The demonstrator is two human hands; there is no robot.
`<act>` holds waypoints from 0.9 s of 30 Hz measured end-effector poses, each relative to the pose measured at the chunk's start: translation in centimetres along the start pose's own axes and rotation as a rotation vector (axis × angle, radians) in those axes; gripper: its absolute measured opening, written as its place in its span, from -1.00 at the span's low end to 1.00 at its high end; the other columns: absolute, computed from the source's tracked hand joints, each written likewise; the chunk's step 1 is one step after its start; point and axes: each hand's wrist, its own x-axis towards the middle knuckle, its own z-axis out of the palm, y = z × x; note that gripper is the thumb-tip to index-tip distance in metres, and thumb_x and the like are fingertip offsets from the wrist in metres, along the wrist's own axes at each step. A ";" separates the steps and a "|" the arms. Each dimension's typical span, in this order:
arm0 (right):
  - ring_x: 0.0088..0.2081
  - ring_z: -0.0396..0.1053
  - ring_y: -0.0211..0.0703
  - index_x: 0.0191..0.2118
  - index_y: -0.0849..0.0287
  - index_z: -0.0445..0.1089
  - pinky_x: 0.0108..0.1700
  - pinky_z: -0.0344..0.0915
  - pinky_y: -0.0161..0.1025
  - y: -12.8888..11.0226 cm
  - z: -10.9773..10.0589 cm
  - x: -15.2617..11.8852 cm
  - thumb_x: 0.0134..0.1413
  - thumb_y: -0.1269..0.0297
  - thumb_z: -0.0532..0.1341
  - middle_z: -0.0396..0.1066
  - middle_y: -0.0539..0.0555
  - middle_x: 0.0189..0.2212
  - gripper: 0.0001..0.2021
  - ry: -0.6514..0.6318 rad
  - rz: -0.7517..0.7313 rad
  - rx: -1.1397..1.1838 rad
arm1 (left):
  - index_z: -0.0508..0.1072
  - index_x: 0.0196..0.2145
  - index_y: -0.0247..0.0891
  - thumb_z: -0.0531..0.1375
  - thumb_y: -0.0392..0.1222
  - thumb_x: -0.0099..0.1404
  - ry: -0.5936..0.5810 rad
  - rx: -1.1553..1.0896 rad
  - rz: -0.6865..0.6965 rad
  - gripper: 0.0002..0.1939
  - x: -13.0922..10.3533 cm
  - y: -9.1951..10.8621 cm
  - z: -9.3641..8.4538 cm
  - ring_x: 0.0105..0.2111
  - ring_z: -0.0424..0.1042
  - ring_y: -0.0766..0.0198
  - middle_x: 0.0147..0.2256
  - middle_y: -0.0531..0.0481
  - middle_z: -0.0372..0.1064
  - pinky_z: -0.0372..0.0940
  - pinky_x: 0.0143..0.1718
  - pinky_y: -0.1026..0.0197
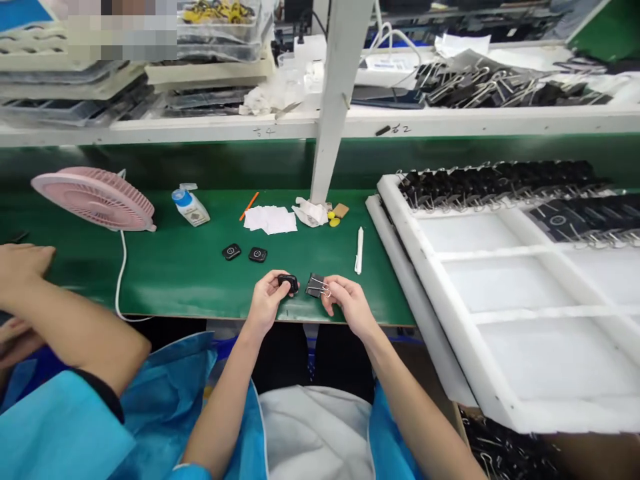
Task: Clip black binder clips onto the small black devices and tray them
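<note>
The left hand [267, 297] pinched a black watch [288, 282] in its fingers, above the near side of the green table [190, 287]. The right hand [349, 299] gripped a black clip [315, 285] with its fingers, just right of the watch, not touching it. It seemed a lining-up step; clipping would call for a squeeze. Right, a white tray [510, 287] held black clips [490, 183] far back.

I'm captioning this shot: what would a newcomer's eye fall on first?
Probably the pink fan on the left of the green bench, its colour standing out. Then the big white tray at right, with black clips crowding its far end. Near the bench's front edge, the left grip holds a small black device, the right grip a black binder clip.
</note>
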 end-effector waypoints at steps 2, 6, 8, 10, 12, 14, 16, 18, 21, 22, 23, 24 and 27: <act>-0.63 0.05 -0.31 -0.27 0.22 0.43 -0.56 0.00 -0.31 0.2 -0.4 1.0 0.12 -0.23 0.30 0.22 -0.07 -0.64 -0.49 -0.028 0.014 -0.090 | 0.53 -0.26 -0.30 0.52 -0.02 0.02 0.019 -0.033 -0.023 -0.57 0.1 0.1 0.0 -0.40 0.50 0.23 -0.39 -0.07 0.54 0.39 -0.34 0.23; -0.53 0.08 -0.29 -0.12 0.26 0.52 -0.47 0.03 -0.30 0.5 -1.3 1.0 0.23 -0.17 0.24 0.27 -0.01 -0.53 -0.50 -0.092 -0.030 -0.245 | 0.59 -0.29 -0.32 0.54 -0.07 -0.05 0.030 -0.080 -0.077 -0.59 0.4 0.5 0.0 -0.43 0.48 0.28 -0.36 -0.07 0.55 0.42 -0.37 0.24; -0.47 0.15 -0.26 -0.05 0.26 0.54 -0.42 0.09 -0.28 0.7 -1.6 0.8 0.30 -0.13 0.20 0.33 0.03 -0.46 -0.51 -0.100 -0.061 -0.316 | 0.61 -0.32 -0.33 0.55 -0.09 -0.07 0.033 -0.075 -0.096 -0.62 0.5 0.7 0.1 -0.43 0.47 0.29 -0.36 -0.07 0.55 0.42 -0.38 0.26; -0.43 0.21 -0.22 -0.01 0.25 0.54 -0.39 0.14 -0.27 0.9 -1.7 0.7 0.34 -0.12 0.16 0.37 0.06 -0.41 -0.51 -0.095 -0.086 -0.365 | 0.63 -0.34 -0.33 0.56 -0.10 -0.09 0.034 -0.070 -0.115 -0.63 0.5 0.8 0.1 -0.42 0.48 0.28 -0.37 -0.08 0.56 0.44 -0.37 0.26; -0.42 0.24 -0.20 0.01 0.25 0.55 -0.37 0.16 -0.27 0.8 -1.7 0.7 0.36 -0.13 0.14 0.40 0.08 -0.39 -0.48 -0.090 -0.107 -0.395 | 0.64 -0.35 -0.32 0.56 -0.11 -0.09 0.039 -0.056 -0.128 -0.64 0.5 0.8 0.1 -0.41 0.49 0.27 -0.37 -0.09 0.57 0.45 -0.37 0.25; -0.40 0.27 -0.18 0.00 0.26 0.56 -0.35 0.18 -0.25 0.5 -1.6 0.8 0.36 -0.13 0.13 0.42 0.09 -0.39 -0.48 -0.097 -0.128 -0.427 | 0.65 -0.35 -0.33 0.56 -0.11 -0.09 0.036 -0.023 -0.133 -0.64 0.5 0.8 0.1 -0.42 0.50 0.25 -0.37 -0.10 0.58 0.45 -0.39 0.24; -0.37 0.30 -0.15 -0.01 0.25 0.57 -0.33 0.20 -0.24 0.1 -1.5 0.9 0.37 -0.12 0.12 0.43 0.10 -0.38 -0.49 -0.106 -0.155 -0.467 | 0.66 -0.34 -0.33 0.55 -0.11 -0.07 0.015 0.016 -0.137 -0.65 0.5 0.8 0.0 -0.44 0.48 0.25 -0.37 -0.11 0.58 0.43 -0.44 0.25; -0.35 0.33 -0.13 -0.02 0.24 0.58 -0.30 0.20 -0.23 -0.1 -1.5 0.9 0.38 -0.09 0.12 0.46 0.10 -0.37 -0.51 -0.114 -0.182 -0.502 | 0.66 -0.33 -0.33 0.54 -0.11 -0.03 -0.014 0.046 -0.134 -0.67 0.6 0.8 -0.1 -0.46 0.47 0.27 -0.37 -0.11 0.58 0.41 -0.46 0.26; -0.32 0.36 -0.11 -0.01 0.21 0.58 -0.28 0.22 -0.22 -0.2 -1.4 0.9 0.40 -0.04 0.12 0.49 0.12 -0.33 -0.56 -0.113 -0.211 -0.539 | 0.67 -0.31 -0.32 0.53 -0.11 0.00 -0.040 0.072 -0.131 -0.69 0.6 0.6 -0.3 -0.46 0.47 0.28 -0.38 -0.10 0.58 0.41 -0.44 0.26; -0.32 0.37 -0.10 -0.01 0.21 0.58 -0.28 0.22 -0.21 -0.1 -1.4 0.8 0.40 -0.03 0.12 0.49 0.12 -0.32 -0.57 -0.109 -0.216 -0.549 | 0.67 -0.31 -0.32 0.53 -0.11 0.00 -0.044 0.081 -0.132 -0.69 0.6 0.6 -0.3 -0.46 0.48 0.27 -0.38 -0.10 0.58 0.41 -0.44 0.26; -0.32 0.37 -0.10 -0.01 0.20 0.58 -0.27 0.23 -0.21 0.0 -1.4 0.7 0.40 -0.02 0.12 0.50 0.12 -0.31 -0.57 -0.105 -0.220 -0.558 | 0.67 -0.31 -0.32 0.53 -0.11 0.00 -0.047 0.090 -0.134 -0.68 0.6 0.5 -0.3 -0.46 0.48 0.26 -0.38 -0.10 0.58 0.42 -0.44 0.25; -0.32 0.38 -0.10 -0.01 0.20 0.58 -0.27 0.23 -0.21 0.0 -1.3 0.6 0.41 -0.02 0.12 0.51 0.12 -0.30 -0.58 -0.099 -0.223 -0.564 | 0.67 -0.31 -0.32 0.53 -0.10 -0.01 -0.046 0.099 -0.135 -0.67 0.6 0.5 -0.3 -0.46 0.49 0.25 -0.38 -0.10 0.58 0.42 -0.44 0.24; -0.31 0.39 -0.09 -0.01 0.20 0.57 -0.28 0.24 -0.21 0.1 -1.4 0.6 0.41 0.01 0.11 0.53 0.14 -0.26 -0.59 -0.092 -0.236 -0.566 | 0.67 -0.32 -0.33 0.54 -0.08 -0.04 -0.026 0.122 -0.131 -0.65 0.6 0.6 -0.2 -0.46 0.50 0.22 -0.37 -0.12 0.59 0.42 -0.44 0.22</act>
